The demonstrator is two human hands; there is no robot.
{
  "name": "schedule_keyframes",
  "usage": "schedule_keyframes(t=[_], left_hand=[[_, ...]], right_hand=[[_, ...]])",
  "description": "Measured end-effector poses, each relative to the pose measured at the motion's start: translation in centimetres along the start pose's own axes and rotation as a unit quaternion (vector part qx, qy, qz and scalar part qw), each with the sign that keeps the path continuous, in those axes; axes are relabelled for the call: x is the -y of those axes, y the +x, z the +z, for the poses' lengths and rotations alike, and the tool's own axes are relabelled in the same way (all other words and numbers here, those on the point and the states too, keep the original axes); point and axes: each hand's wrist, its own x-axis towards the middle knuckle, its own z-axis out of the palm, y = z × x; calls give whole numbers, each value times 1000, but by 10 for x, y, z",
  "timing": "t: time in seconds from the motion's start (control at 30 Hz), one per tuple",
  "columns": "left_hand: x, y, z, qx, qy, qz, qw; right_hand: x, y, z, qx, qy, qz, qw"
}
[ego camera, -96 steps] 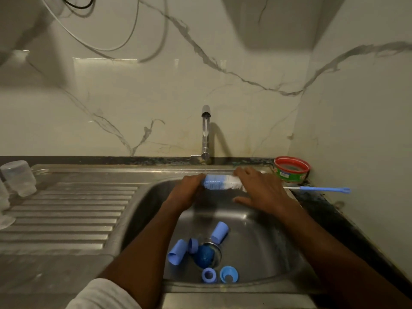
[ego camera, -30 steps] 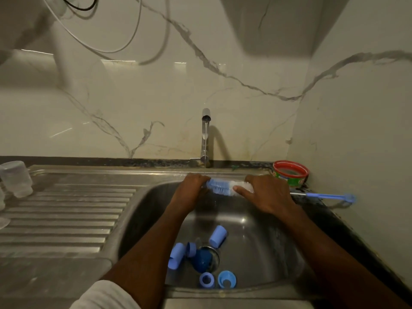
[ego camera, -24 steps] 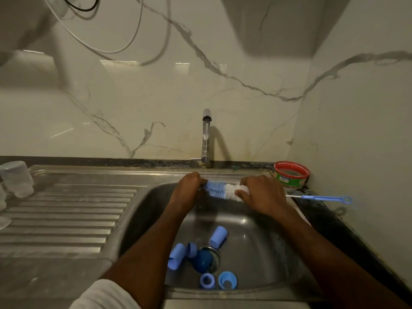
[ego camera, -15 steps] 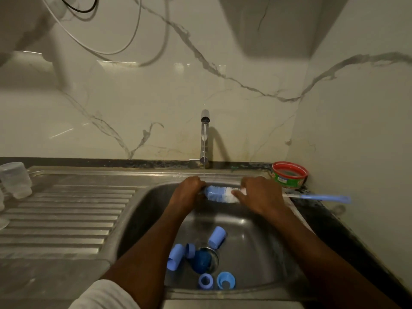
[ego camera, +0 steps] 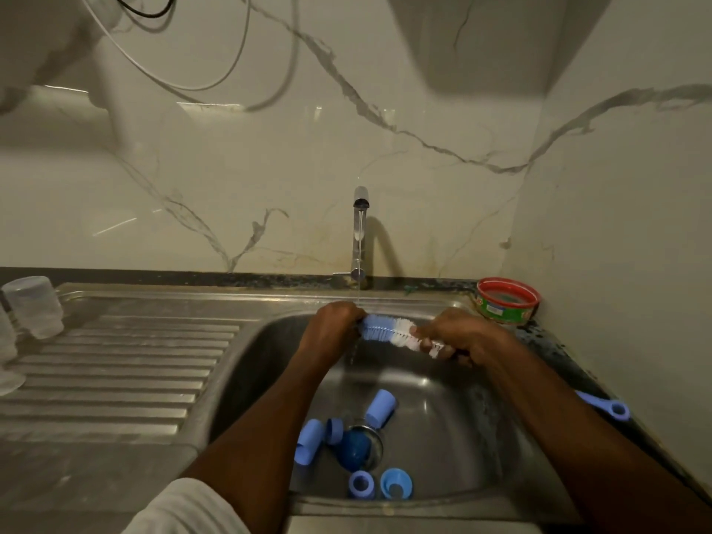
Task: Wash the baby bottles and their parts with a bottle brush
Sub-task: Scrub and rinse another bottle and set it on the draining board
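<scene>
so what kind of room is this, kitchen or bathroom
Most likely a home kitchen: a stainless steel sink with a ribbed draining board, a tap running against a marble-look wall, and a tub on the counter corner.

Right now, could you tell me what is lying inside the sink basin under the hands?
On the sink floor lie several blue parts around a dark blue piece over the drain. The drain itself is mostly covered, and the forearms hide part of the floor.
</scene>
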Motion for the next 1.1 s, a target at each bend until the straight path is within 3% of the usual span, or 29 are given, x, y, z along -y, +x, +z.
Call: schedule_keyframes(t=[0.03,0.1,0.17,0.2,0.37,0.43,0.5,0.57,0.63,0.67,0.7,0.77,0.83,0.87,0.97,1.03,1.1], left_hand=[[0,-1,1,-2,-2,-1,1000],[-2,0,1,4,-7,-11,1000],[-2,1,1,19,-15,-21,999],[-1,2,1,24,-24,-29,999],[6,-1,0,42,-49,-38,997],[5,-3,2,51,-55,-39,996],[2,-2,3,48,-72,-37,996],[0,-1,2,35,-85,-32,995],[-2,-1,2,29,-84,-32,996],[-3,-2,4,29,-80,-32,996],[-4,-3,5,28,-76,-33,996],[-4,-2,10,36,-71,-42,996],[-3,0,12,45,-62,-57,995],[-1,3,11,45,-61,-63,995],[3,6,8,41,-66,-67,995],[4,2,5,32,-83,-59,994],[5,0,6,5,-79,-39,996]], right_hand=[[-3,1,0,6,8,5,1000],[-11,3,2,-64,-142,-101,983],[-19,3,5,-182,-333,-249,891],[-22,2,4,-200,-382,-303,850],[-21,2,7,-229,-532,-378,722],[-19,2,10,-239,-540,-364,720],[-16,1,16,-246,-511,-327,756],[-7,-2,21,-201,-412,-229,859],[2,-1,24,-70,-164,-100,979],[5,-1,24,-17,-61,-43,997],[6,-1,24,4,-44,-26,999],[-1,-1,23,-54,-214,-99,970],[-10,1,22,-172,-410,-226,867],[-12,0,21,-200,-442,-285,827],[-17,2,15,-221,-504,-366,750],[-18,3,13,-256,-498,-358,747],[-17,4,16,-258,-441,-308,802]])
